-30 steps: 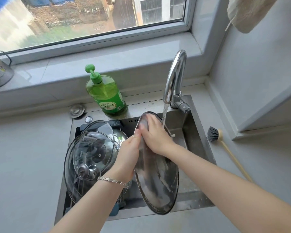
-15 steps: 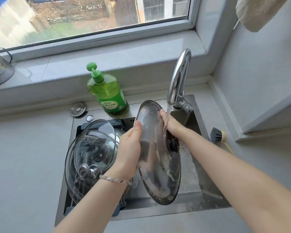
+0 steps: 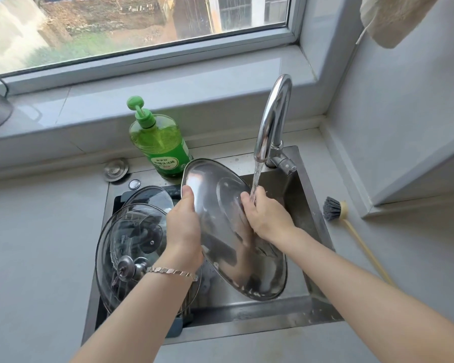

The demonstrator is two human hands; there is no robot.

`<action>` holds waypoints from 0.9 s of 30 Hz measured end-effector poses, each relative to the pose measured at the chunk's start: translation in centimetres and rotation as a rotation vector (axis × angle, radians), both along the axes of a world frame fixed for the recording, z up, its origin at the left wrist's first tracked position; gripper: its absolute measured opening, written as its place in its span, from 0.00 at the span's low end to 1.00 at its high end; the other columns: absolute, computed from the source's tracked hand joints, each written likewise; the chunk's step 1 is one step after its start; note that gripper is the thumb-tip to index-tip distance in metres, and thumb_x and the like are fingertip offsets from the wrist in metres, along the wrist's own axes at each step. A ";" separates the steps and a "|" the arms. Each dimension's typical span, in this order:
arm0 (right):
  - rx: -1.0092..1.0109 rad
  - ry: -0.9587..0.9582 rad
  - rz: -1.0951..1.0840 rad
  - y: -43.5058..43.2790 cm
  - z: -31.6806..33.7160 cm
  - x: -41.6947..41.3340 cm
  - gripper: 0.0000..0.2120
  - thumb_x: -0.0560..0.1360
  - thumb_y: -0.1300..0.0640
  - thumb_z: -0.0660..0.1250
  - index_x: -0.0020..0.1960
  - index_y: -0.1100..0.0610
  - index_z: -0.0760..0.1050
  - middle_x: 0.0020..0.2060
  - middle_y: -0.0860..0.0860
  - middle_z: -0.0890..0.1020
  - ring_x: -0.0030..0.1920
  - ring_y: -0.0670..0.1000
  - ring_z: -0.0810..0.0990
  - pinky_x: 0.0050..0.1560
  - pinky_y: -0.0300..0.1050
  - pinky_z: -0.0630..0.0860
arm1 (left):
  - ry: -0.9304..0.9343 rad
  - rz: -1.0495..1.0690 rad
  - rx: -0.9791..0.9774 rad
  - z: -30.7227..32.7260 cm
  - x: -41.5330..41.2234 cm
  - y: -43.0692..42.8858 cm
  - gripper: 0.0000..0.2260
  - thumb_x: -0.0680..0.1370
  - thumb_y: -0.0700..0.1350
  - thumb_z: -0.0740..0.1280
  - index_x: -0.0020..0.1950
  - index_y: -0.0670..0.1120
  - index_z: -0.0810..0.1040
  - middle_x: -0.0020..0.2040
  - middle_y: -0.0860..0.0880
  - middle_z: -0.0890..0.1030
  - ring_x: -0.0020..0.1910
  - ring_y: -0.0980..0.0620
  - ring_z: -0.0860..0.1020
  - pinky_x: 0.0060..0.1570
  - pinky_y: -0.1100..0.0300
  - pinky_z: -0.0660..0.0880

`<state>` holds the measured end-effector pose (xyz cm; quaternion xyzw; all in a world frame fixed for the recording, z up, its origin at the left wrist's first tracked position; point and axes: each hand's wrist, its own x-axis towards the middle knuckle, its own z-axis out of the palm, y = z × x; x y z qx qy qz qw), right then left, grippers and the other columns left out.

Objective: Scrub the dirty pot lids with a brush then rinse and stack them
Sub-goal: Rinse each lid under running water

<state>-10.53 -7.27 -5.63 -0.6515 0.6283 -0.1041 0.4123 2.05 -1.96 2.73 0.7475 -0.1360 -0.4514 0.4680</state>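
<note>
Left hand (image 3: 184, 226) grips the wet lid (image 3: 210, 184); right hand (image 3: 266, 218) presses it, fingers flat; slippery, it could drop.

A shiny steel pot lid (image 3: 215, 195) stands tilted on edge above the sink (image 3: 247, 314), wet from running water (image 3: 256, 176). At the sink's left, a larger glass lid (image 3: 131, 239) with a metal knob leans against a smaller glass lid (image 3: 148, 197). A dark-bristled brush (image 3: 335, 208) lies on the counter (image 3: 417, 258) to the right.
</note>
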 end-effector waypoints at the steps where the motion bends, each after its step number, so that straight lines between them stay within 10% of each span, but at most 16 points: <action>1: 0.020 0.062 0.007 -0.4 0.1 0.3 0.19 0.80 0.44 0.47 0.53 0.58 0.66 0.53 0.62 0.77 0.55 0.63 0.75 0.50 0.52 0.67 | -0.009 -0.011 -0.011 0.1 0.0 0.0 0.21 0.81 0.58 0.56 0.50 0.42 0.78 0.48 0.43 0.77 0.45 0.46 0.75 0.47 0.55 0.69; 4: 0.187 0.046 -0.055 -1.6 0.6 1.4 0.24 0.79 0.48 0.45 0.60 0.63 0.70 0.58 0.63 0.75 0.59 0.62 0.73 0.56 0.51 0.67 | -0.086 -0.033 -0.074 0.6 -0.1 -0.1 0.17 0.81 0.57 0.56 0.45 0.44 0.71 0.40 0.43 0.73 0.40 0.47 0.71 0.44 0.56 0.67; 9: 0.317 -0.298 -0.414 -2.1 0.0 1.2 0.21 0.79 0.41 0.55 0.36 0.55 0.69 0.26 0.52 0.70 0.20 0.50 0.67 0.23 0.38 0.64 | -0.041 0.046 -0.073 0.4 0.6 -0.2 0.18 0.80 0.58 0.57 0.44 0.45 0.74 0.44 0.44 0.77 0.45 0.46 0.76 0.57 0.48 0.73; 17: -0.092 -0.224 -0.110 0.1 -0.4 1.1 0.13 0.81 0.49 0.54 0.40 0.52 0.69 0.42 0.55 0.75 0.47 0.56 0.72 0.54 0.49 0.68 | 0.045 0.306 -0.042 0.9 0.3 -1.2 0.27 0.81 0.56 0.57 0.72 0.38 0.65 0.72 0.46 0.68 0.66 0.50 0.69 0.52 0.62 0.62; 20: 0.018 -0.138 0.042 2.8 0.8 1.4 0.23 0.82 0.49 0.47 0.72 0.60 0.61 0.73 0.56 0.61 0.74 0.55 0.55 0.74 0.49 0.49 | 0.068 0.371 -0.062 0.7 -0.1 -1.6 0.27 0.80 0.56 0.59 0.71 0.38 0.67 0.71 0.46 0.70 0.64 0.48 0.72 0.51 0.63 0.63; 23: -0.085 -0.220 0.262 6.5 1.9 0.9 0.28 0.82 0.45 0.44 0.77 0.55 0.42 0.76 0.46 0.43 0.75 0.44 0.39 0.73 0.42 0.37 | 0.102 0.414 -0.053 0.5 -0.2 -1.5 0.26 0.80 0.57 0.59 0.70 0.40 0.69 0.65 0.49 0.72 0.56 0.52 0.70 0.53 0.61 0.64; 27: 0.126 -0.208 0.092 4.2 -1.4 -1.1 0.32 0.79 0.38 0.44 0.77 0.56 0.48 0.76 0.48 0.47 0.75 0.45 0.44 0.73 0.44 0.42 | 0.100 0.439 -0.019 0.3 -0.2 -1.0 0.25 0.80 0.57 0.59 0.71 0.41 0.68 0.68 0.48 0.70 0.59 0.51 0.69 0.56 0.60 0.63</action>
